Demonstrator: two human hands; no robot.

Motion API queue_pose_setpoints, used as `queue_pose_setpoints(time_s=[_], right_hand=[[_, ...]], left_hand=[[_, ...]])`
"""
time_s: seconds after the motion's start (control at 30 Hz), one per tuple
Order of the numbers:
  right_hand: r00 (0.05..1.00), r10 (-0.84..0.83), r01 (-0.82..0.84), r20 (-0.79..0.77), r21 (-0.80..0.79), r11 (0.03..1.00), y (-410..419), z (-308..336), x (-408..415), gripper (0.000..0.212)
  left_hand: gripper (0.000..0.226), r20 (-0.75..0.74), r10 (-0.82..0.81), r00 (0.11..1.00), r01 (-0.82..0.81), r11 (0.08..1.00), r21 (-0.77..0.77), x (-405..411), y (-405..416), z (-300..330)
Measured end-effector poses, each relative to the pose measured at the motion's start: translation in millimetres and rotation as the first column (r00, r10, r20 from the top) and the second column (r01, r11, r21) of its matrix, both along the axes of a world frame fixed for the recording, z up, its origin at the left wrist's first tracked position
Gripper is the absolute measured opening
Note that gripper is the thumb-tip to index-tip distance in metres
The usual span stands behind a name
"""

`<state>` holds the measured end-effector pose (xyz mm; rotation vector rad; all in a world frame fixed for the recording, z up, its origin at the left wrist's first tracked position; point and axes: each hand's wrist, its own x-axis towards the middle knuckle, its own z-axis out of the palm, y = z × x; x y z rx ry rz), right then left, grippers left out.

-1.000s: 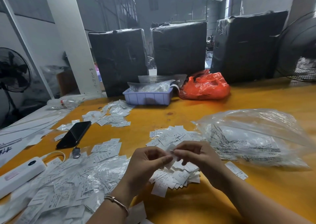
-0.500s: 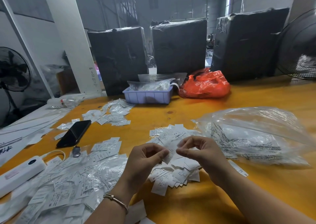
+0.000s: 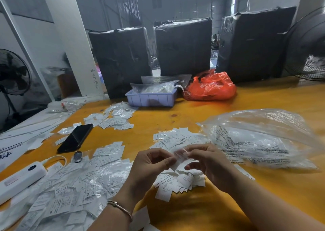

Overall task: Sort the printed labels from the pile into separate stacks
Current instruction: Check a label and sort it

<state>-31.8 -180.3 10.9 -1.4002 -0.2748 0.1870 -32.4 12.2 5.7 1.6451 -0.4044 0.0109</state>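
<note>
Head view showed, nearest the camera, the left hand (image 3: 149, 167) and the right hand (image 3: 209, 163) raised together over the yellow table (image 3: 202, 211), each pinching one end of a small label (image 3: 179, 156) that looked to sit in a clear sleeve; motion blur hid its print. Just beneath them lay a small stack of labels (image 3: 177, 182), and to the left the big loose pile (image 3: 73, 192), where "XS" and single letters such as "S" and "M" could be read. The slips being thin and light, my judgement was that a slipped pinch could drop this one onto the wrong stack, and a forearm sweeping back could scatter the stack under the wrists into the pile. A second stack (image 3: 175, 139) sat just beyond the hands, touching a large clear bag (image 3: 263, 141) printed with a multilingual warning too blurred to read. Farther left were a black phone (image 3: 75, 138) and another group of labels (image 3: 114, 119). The two fans at the edges could blow loose slips about if running. Handwriting on the white pillar (image 3: 70, 42) was illegible.
</note>
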Motion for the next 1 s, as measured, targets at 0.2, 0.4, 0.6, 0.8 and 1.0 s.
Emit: queue_pose_setpoints(time_s=[0.2,0.4,0.6,0.8,1.0], right_hand=[[0.972,-0.226,0.223,0.071,0.049,0.974,-4.9,0.8,3.9,0.034],[0.921,-0.104,0.184,0.377,-0.184,0.965,1.4,2.1,-5.7,0.021],[0.882,-0.159,0.255,0.443,-0.168,0.952,-0.8,3.5,-3.1,0.016],[0.848,0.013,0.306,0.530,-0.509,0.805,-1.3,-1.0,-0.1,0.010],[0.903,-0.148,0.265,0.403,-0.252,0.931,-13.4,10.6,-1.9,0.018]], left_hand=[[0.016,0.003,0.087,0.996,-0.087,0.996,0.007,-0.8,1.6,3.2],[0.020,0.018,0.120,0.993,-0.118,0.991,-0.063,-1.8,2.3,4.3],[0.010,0.055,0.092,0.994,-0.101,0.979,0.179,-0.6,4.5,3.1],[0.009,0.134,0.028,0.991,-0.060,0.968,0.243,0.9,7.2,5.1],[0.009,0.127,0.045,0.991,-0.060,0.991,0.121,1.3,5.9,1.6]])
